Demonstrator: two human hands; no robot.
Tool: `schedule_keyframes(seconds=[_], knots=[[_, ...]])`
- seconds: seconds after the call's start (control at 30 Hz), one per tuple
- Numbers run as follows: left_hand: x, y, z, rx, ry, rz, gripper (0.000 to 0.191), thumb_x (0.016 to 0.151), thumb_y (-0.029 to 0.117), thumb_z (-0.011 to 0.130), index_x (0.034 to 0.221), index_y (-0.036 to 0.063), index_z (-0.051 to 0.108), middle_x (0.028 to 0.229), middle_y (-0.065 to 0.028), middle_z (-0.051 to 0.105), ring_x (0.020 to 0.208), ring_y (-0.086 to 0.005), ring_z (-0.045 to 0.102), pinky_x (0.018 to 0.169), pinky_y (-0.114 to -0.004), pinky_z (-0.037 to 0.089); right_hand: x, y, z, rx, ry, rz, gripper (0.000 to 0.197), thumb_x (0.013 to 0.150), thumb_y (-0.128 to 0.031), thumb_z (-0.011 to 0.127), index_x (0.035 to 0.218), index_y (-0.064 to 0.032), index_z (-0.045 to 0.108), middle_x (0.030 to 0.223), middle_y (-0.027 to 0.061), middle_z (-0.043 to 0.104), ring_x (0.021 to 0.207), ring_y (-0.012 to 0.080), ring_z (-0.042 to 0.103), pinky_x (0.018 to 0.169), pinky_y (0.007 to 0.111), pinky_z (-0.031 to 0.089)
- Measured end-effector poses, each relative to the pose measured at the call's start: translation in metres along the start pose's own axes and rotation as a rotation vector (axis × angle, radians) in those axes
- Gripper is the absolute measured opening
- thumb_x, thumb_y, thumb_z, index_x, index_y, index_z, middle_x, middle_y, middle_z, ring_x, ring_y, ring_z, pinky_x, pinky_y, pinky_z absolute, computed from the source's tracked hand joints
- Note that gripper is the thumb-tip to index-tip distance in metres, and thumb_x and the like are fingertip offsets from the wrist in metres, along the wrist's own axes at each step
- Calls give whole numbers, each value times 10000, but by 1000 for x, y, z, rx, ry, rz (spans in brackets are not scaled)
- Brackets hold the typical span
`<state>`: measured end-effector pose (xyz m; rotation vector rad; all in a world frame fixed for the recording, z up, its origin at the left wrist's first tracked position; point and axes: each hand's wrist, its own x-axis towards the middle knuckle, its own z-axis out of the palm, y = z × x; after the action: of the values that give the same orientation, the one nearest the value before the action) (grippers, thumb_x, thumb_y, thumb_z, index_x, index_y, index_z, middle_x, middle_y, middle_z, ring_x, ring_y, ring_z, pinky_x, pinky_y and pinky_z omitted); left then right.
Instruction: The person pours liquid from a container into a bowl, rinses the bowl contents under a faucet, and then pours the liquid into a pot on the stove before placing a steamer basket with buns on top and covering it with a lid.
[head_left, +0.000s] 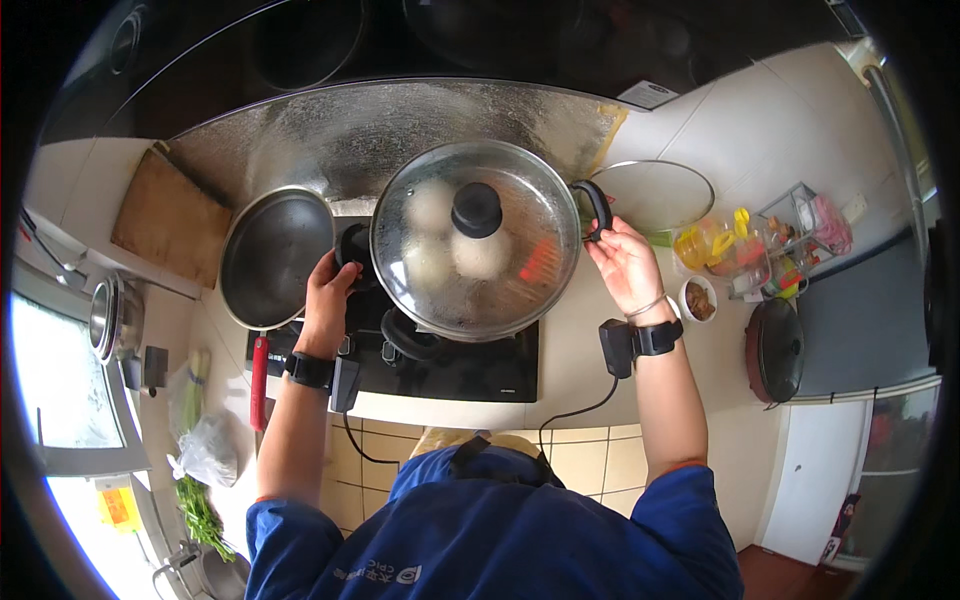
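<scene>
A wide steamer pot with a domed glass lid (420, 300) is held between my hands over the black gas stove (480, 375). Through the misted glass, several round pale buns and an orange-red item show. My left hand (328, 289) grips the pot's black handle at its left side. On the other side, my right hand (626, 259) has its fingers and thumb on the black loop handle (598, 206). The lid's black knob (477, 210) stands upright. The pot's underside is hidden, so I cannot tell whether it rests on the stove.
A frying pan (277, 255) with a red handle lies left of the pot. Another glass lid (652, 195) leans on the wall behind my right hand. A small bowl of brown food (698, 299), bottles and a rack (802, 217) stand right. Bagged greens (201, 510) lie lower left.
</scene>
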<state>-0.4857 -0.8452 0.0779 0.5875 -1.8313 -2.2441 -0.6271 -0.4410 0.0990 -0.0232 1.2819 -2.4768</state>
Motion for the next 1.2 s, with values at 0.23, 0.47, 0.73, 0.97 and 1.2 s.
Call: schedule_keyframes(seconds=[0.23, 0.47, 0.73, 0.97, 1.2], knots=[[-2, -8, -1, -29, 0, 12, 267, 951, 126, 575, 1203, 42, 597, 964, 4, 635, 860, -82, 564, 792, -249, 443, -6, 2, 19, -146, 72, -52, 132, 865, -12, 572, 964, -99, 564, 947, -22, 555, 908, 85, 539, 852, 265, 424], [-5, 9, 2, 58, -25, -8, 216, 973, 229, 572, 1115, 76, 627, 926, 29, 624, 859, -68, 552, 728, -241, 401, 2, -2, 20, -171, 122, -54, 144, 850, -7, 607, 963, -82, 562, 962, -9, 566, 951, 113, 555, 922, 261, 434], [-1, 4, 1, 54, -17, 89, 263, 970, 216, 595, 1180, 58, 608, 943, 18, 642, 869, -77, 576, 741, -241, 427, 7, 5, 7, -114, 67, 6, 153, 882, -27, 563, 1022, -80, 593, 1001, -9, 623, 970, 124, 583, 935, 284, 446], [-6, 5, 2, 142, -18, 91, 394, 978, 289, 592, 1278, 35, 562, 962, 6, 647, 872, -84, 581, 758, -240, 443, -3, 10, 4, -477, 211, -100, 556, 844, -49, 648, 1362, 10, 455, 1123, 70, 578, 1054, 166, 558, 1011, 300, 401], [-49, -11, -51, 115, 84, -10, 444, 1001, 342, 545, 1342, 59, 521, 1074, 0, 644, 892, -75, 554, 798, -240, 443, -29, 6, 152, -1516, -222, -513, 764, 805, -230, 763, 1458, -88, 394, 1375, 158, 493, 1231, 283, 505, 973, 381, 459]])
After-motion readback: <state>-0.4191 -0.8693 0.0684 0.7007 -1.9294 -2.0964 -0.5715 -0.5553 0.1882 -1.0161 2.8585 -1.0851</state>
